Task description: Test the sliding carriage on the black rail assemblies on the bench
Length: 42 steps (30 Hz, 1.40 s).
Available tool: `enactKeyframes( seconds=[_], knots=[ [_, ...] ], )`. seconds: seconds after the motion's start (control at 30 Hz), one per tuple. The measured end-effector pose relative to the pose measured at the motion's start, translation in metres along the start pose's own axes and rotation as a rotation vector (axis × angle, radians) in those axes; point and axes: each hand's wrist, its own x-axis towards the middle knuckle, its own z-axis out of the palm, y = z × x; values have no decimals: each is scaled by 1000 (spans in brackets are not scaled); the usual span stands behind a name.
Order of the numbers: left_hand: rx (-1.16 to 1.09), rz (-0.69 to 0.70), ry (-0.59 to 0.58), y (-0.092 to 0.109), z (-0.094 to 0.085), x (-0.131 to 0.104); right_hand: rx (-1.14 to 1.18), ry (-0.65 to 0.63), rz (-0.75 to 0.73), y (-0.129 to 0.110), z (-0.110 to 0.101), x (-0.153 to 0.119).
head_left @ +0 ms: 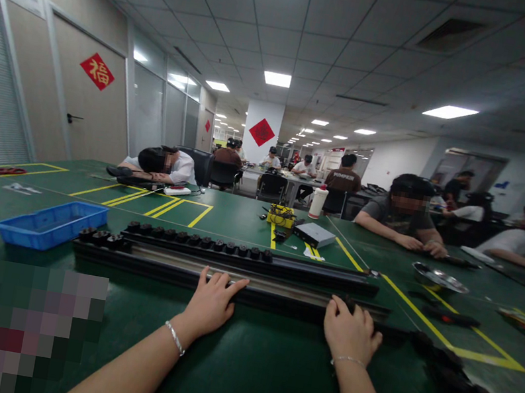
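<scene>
Resting spread at seven o'clock, the left hand (211, 300), with the right hand (351, 332) curled at four, any pinch impossible to tell, could by uneven pressing skew the rail (280, 301) at six and jostle black pieces (100, 237) at its nine-o'clock end, the rail being long, dark and pale-channelled.

Across a table (237, 373), near rail (280, 301) under left hand (214, 302) at the middle and right hand (351, 332) toward the right end; behind it, far rail (324, 275) with parts (193, 239) in a row along its left stretch. Left of far rail, a tray (33, 240); farther back, a box (315, 235) before a bottle (318, 203); to the right, a bowl (440, 278).
</scene>
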Motion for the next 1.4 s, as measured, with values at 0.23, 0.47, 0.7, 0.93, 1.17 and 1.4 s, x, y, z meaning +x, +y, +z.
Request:
enactKeyframes(
  seconds=[0.23,0.47,0.7,0.93,1.17,1.4],
  knots=[
    [-3,2,12,0,0,0,33,18,49,8,9,7],
    [-9,4,7,-1,0,0,78,21,98,15,3,10],
    [-18,11,12,-2,1,0,119,-4,139,30,4,21],
    [-20,12,20,-2,2,0,112,6,197,36,2,22],
    [-19,9,22,-2,3,0,144,-13,243,48,3,30],
    [-21,12,22,-3,2,0,194,-29,267,58,0,38]
  ],
)
